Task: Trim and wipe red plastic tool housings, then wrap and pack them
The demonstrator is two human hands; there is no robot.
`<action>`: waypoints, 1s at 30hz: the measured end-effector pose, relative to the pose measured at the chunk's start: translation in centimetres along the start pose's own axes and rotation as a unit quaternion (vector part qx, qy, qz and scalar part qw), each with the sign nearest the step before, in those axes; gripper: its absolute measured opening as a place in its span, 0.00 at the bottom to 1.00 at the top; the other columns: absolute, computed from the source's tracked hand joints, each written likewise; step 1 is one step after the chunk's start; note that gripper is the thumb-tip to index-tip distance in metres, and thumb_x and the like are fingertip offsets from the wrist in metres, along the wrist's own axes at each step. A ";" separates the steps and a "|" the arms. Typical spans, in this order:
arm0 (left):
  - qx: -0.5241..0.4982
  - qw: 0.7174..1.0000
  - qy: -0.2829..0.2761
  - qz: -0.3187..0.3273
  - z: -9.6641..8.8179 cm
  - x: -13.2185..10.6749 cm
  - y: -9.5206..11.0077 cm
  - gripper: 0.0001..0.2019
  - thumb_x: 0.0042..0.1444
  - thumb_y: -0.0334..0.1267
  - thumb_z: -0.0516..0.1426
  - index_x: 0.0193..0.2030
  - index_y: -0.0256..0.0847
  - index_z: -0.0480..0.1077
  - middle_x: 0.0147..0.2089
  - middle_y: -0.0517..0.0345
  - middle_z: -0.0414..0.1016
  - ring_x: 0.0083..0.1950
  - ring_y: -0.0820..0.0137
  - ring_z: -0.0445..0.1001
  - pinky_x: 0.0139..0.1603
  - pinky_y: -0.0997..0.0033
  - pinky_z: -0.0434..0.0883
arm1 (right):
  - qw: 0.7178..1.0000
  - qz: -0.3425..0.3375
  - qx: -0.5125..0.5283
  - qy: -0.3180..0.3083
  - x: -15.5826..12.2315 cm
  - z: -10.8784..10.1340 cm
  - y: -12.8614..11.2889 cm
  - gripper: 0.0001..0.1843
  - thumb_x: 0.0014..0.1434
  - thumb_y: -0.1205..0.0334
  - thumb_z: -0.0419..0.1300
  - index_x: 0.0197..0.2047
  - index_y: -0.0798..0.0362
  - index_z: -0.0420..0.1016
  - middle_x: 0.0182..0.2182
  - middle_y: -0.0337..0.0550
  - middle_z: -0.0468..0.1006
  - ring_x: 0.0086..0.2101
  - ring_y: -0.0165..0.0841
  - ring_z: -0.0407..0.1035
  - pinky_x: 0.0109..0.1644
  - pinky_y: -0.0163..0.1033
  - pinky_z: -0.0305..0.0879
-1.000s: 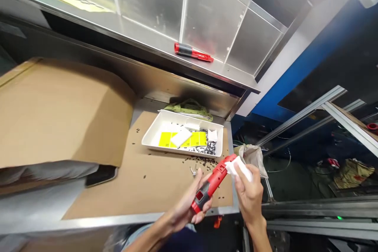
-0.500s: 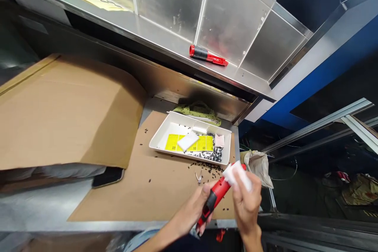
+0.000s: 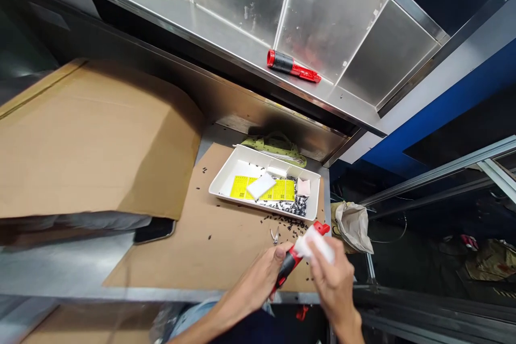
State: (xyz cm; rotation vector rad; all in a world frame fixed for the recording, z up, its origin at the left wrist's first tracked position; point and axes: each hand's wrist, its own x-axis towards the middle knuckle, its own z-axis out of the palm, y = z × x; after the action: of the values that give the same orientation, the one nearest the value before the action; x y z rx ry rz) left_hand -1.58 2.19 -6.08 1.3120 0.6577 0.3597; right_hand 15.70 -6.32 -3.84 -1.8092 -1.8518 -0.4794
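Observation:
My left hand [image 3: 264, 274] is closed around a red and black plastic tool housing [image 3: 289, 264], which slants up to the right over the table's front part. In my right hand [image 3: 332, 277] is a white wiping pad [image 3: 312, 244], pressed against the upper part of the housing; motion blurs it a little. The red end of the housing sticks out beyond the pad. Just behind my hands lies a pair of small pliers [image 3: 274, 235] among scattered small black parts [image 3: 284, 222].
A white tray [image 3: 226, 183] holds yellow labels [image 3: 242, 187], a white block [image 3: 261, 186], a pinkish pad [image 3: 303, 187] and many black bits. A large cardboard box [image 3: 92, 140] stands left. Another red-black housing [image 3: 293, 66] lies on the metal shelf. A bag [image 3: 353, 224] hangs right.
My right hand has slid the white pad down along the housing toward my left hand, uncovering more of its red end. The housing has turned in my left hand. The view has shifted slightly.

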 end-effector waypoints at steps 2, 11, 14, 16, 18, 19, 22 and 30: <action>0.011 1.000 0.005 -0.021 -0.1 0.0 0.1 0.52 0.48 0.78 0.33 0.56 0.36 0.71 0.24 0.62 0.60 0.20 0.72 0.61 0.19 0.74 0.64 | 0.998 0.042 -0.040 0.019 -0.2 0.2 0.2 0.18 0.69 0.57 0.49 0.54 0.49 0.77 0.43 0.51 0.74 0.37 0.35 0.75 0.32 0.37 0.74; 0.041 0.999 0.023 -0.024 -0.2 0.1 -0.4 0.47 0.52 0.76 0.34 0.50 0.38 0.73 0.24 0.62 0.60 0.20 0.72 0.62 0.19 0.75 0.62 | 0.997 0.031 -0.064 0.012 -0.7 0.8 0.2 0.18 0.69 0.58 0.50 0.54 0.48 0.77 0.43 0.51 0.75 0.36 0.36 0.75 0.30 0.36 0.72; 0.046 0.998 0.034 -0.041 -0.2 0.2 -0.3 0.47 0.51 0.77 0.35 0.49 0.37 0.73 0.25 0.61 0.62 0.20 0.72 0.63 0.19 0.74 0.63 | 0.999 -0.010 -0.047 -0.009 -0.9 0.8 0.2 0.18 0.69 0.59 0.50 0.55 0.47 0.76 0.44 0.51 0.75 0.39 0.36 0.74 0.33 0.36 0.73; 0.036 0.997 0.038 -0.061 -0.2 0.3 -0.1 0.49 0.49 0.78 0.35 0.49 0.36 0.72 0.23 0.61 0.62 0.20 0.71 0.63 0.19 0.74 0.62 | 0.998 0.001 -0.062 0.002 -1.0 0.8 0.2 0.18 0.69 0.59 0.50 0.55 0.48 0.77 0.43 0.51 0.75 0.38 0.36 0.74 0.31 0.36 0.72; 0.020 0.996 0.034 -0.082 -0.3 0.5 0.0 0.52 0.46 0.80 0.34 0.52 0.35 0.69 0.21 0.62 0.62 0.18 0.71 0.61 0.18 0.73 0.61 | 0.996 0.025 -0.080 0.015 -0.9 0.9 0.2 0.18 0.69 0.59 0.50 0.55 0.49 0.77 0.42 0.52 0.74 0.36 0.35 0.74 0.30 0.35 0.71; 0.012 0.996 0.029 -0.089 -0.3 0.6 0.0 0.53 0.45 0.80 0.33 0.54 0.35 0.68 0.21 0.62 0.62 0.18 0.71 0.61 0.17 0.73 0.61 | 0.996 0.026 -0.080 0.014 -0.9 1.0 0.2 0.18 0.69 0.59 0.51 0.55 0.49 0.76 0.42 0.51 0.74 0.36 0.35 0.74 0.31 0.35 0.71; 0.000 0.994 0.010 -0.111 -0.4 0.8 0.1 0.55 0.42 0.82 0.32 0.55 0.34 0.66 0.19 0.63 0.63 0.17 0.71 0.61 0.18 0.73 0.60 | 0.997 0.025 -0.076 -0.003 -0.7 1.3 0.2 0.18 0.69 0.59 0.49 0.54 0.47 0.77 0.42 0.50 0.75 0.36 0.34 0.74 0.31 0.34 0.70; 0.064 0.997 -0.010 -0.041 -0.3 1.4 -0.2 0.42 0.48 0.78 0.37 0.39 0.39 0.67 0.20 0.64 0.61 0.18 0.72 0.59 0.19 0.73 0.59 | 0.997 0.069 -0.040 -0.006 -0.8 1.8 -0.7 0.18 0.69 0.58 0.49 0.54 0.48 0.78 0.41 0.50 0.74 0.35 0.35 0.74 0.32 0.36 0.70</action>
State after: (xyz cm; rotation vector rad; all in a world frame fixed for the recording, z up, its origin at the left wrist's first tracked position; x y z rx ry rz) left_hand -0.70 3.20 -6.66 1.4038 0.7258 0.2398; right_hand 14.83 -5.91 -5.71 -1.9813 -1.7218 -0.4980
